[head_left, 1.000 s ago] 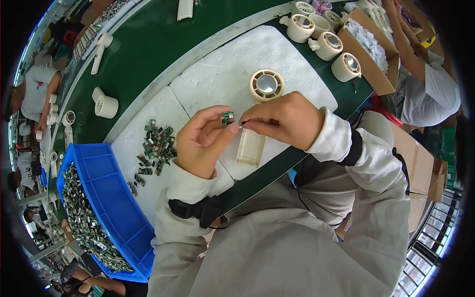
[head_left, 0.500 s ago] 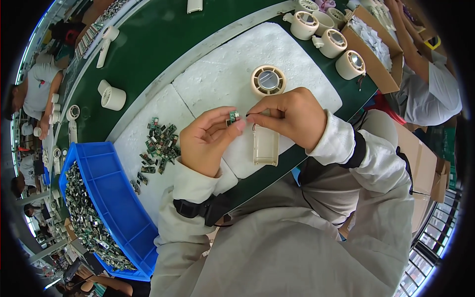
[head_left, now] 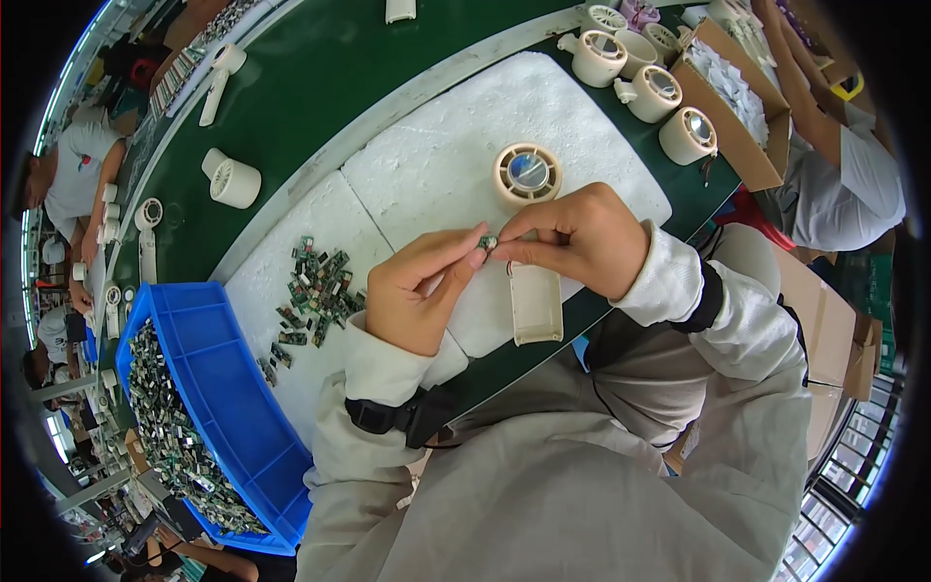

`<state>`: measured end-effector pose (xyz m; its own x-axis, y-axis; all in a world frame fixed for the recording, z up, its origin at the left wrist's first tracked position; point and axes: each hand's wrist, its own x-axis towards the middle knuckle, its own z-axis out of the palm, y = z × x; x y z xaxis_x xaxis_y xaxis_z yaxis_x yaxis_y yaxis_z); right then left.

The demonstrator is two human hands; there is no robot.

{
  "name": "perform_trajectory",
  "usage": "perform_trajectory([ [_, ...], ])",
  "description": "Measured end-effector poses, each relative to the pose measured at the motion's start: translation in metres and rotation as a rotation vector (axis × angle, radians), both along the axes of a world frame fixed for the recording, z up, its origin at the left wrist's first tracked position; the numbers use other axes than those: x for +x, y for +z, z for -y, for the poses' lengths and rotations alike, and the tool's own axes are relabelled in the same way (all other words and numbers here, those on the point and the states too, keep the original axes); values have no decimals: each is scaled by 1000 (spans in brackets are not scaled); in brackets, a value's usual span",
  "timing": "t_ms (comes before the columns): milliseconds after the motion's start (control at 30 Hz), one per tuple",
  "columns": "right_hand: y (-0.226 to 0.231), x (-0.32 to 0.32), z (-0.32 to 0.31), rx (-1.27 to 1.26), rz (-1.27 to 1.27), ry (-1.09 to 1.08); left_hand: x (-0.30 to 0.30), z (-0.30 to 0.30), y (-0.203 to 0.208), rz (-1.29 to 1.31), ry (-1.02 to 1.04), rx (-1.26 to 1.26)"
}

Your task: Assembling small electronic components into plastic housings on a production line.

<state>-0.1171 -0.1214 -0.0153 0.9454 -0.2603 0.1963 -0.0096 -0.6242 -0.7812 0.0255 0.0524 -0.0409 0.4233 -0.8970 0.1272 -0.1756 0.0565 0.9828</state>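
Drawn together, left hand (head_left: 417,299) pinches a circuit board (head_left: 488,242); right hand (head_left: 592,240) meets it, pinched, contents unclear; steady fingertips help.

The gap that parted the left hand (head_left: 412,291) from the right hand (head_left: 592,238) half a second ago has closed: the right fingertips have come over to the small green circuit board (head_left: 488,242), and both hands now pinch it. Less of the board shows than before. The cream casing (head_left: 536,310) has shifted rightward, its lower end swung to the right. On the green tabletop (head_left: 310,97), the loose fan (head_left: 236,182), the long-handled piece (head_left: 221,82) and the pale part (head_left: 400,10) have moved rightward and up.
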Motion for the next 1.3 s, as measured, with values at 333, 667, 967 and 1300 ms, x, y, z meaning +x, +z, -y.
perform_trajectory([
  [333, 3, -10, 4, 203, 88, 127, 7, -11, 0, -347, -214, 20],
  [667, 5, -2, -1, 136, 1, 68, 7, -14, -4, -393, -224, -49],
  [967, 3, 5, -1, -20, 134, 101, 9, 3, -3, -433, 151, 55],
  [1300, -2, 4, 4, 49, 77, 195, 3, -5, -6, -418, 53, 23],
])
